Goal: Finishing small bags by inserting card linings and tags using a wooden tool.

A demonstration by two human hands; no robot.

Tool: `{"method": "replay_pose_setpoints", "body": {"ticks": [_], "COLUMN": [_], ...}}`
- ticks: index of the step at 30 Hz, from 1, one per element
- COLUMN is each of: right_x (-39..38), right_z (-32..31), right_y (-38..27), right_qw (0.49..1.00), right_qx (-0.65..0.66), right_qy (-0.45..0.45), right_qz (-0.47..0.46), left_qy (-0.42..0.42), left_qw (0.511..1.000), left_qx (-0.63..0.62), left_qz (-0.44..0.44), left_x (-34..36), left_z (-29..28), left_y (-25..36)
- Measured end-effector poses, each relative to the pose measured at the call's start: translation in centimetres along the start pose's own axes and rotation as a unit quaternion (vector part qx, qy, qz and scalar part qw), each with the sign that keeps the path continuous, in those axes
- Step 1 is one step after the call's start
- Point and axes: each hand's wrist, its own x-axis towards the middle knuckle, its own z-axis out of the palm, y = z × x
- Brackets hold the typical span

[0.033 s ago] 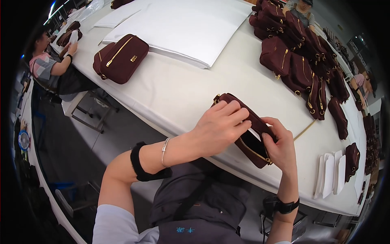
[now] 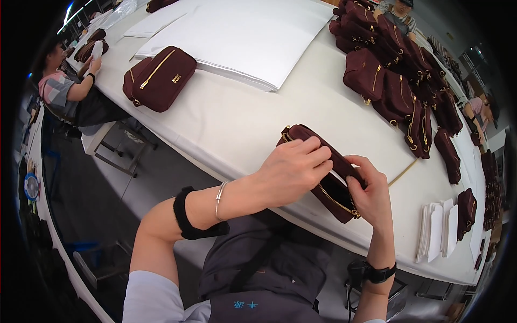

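Note:
Both my hands grip a burgundy pouch (image 2: 336, 202) whose gold zipper is open on a dark interior, over the white table's near edge. My left hand (image 2: 299, 169) has curled fingers on the upper rim, near the pouch's left end. My right hand (image 2: 369, 191) holds the right end with thumb and fingers around the rim. A narrow white edge shows in the opening between my hands; what it is I cannot tell. A burgundy bag (image 2: 161, 78) with a gold front zip lies to the upper left.
White sheets (image 2: 231, 48) lie at the back. Many burgundy bags (image 2: 393, 86) are heaped at the right, white inserts (image 2: 431, 231) near the right edge. Co-workers sit or stand at left (image 2: 70, 86), back (image 2: 398, 19) and far right (image 2: 479, 113). A stool (image 2: 107, 142) stands below the table.
My left hand and the upper end of the pouch have shifted very slightly left. Otherwise the view is almost the same.

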Motion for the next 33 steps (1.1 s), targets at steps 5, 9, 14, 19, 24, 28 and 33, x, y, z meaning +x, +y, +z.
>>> {"method": "replay_pose_setpoints", "body": {"ticks": [5, 9, 14, 19, 24, 28, 33], "right_x": [0.3, 0.4, 0.3, 0.1, -0.4, -0.4, 0.0], "right_z": [-0.3, -0.3, -0.2, -0.1, 0.0, -0.2, 0.1], "right_y": [0.5, 1.1, 0.7, 1.2, 0.9, 0.9, 0.9], "right_qw": [0.999, 0.999, 0.999, 0.998, 0.998, 1.000, 0.999], "right_qx": [0.024, 0.037, 0.035, 0.065, 0.050, 0.016, 0.009], "right_qy": [0.014, 0.017, 0.031, 0.022, 0.022, 0.017, 0.034], "right_qz": [0.017, 0.016, 0.020, 0.017, 0.021, 0.014, -0.009], "left_qy": [-0.035, -0.152, -0.236, -0.397, -0.426, -0.422, -0.360], "left_qw": [0.998, 0.988, 0.972, 0.916, 0.903, 0.904, 0.931], "left_qx": [-0.004, 0.010, 0.011, -0.059, -0.048, -0.065, 0.029], "left_qz": [0.045, 0.028, -0.010, -0.030, -0.034, -0.034, -0.047], "left_x": [0.6, 0.8, 2.0, 3.5, 3.3, 3.5, 4.1], "left_z": [0.8, 1.1, 1.0, 0.5, 0.5, 1.2, 1.4], "left_y": [-0.1, 0.3, -0.6, -1.3, -0.7, -0.8, -0.4]}}
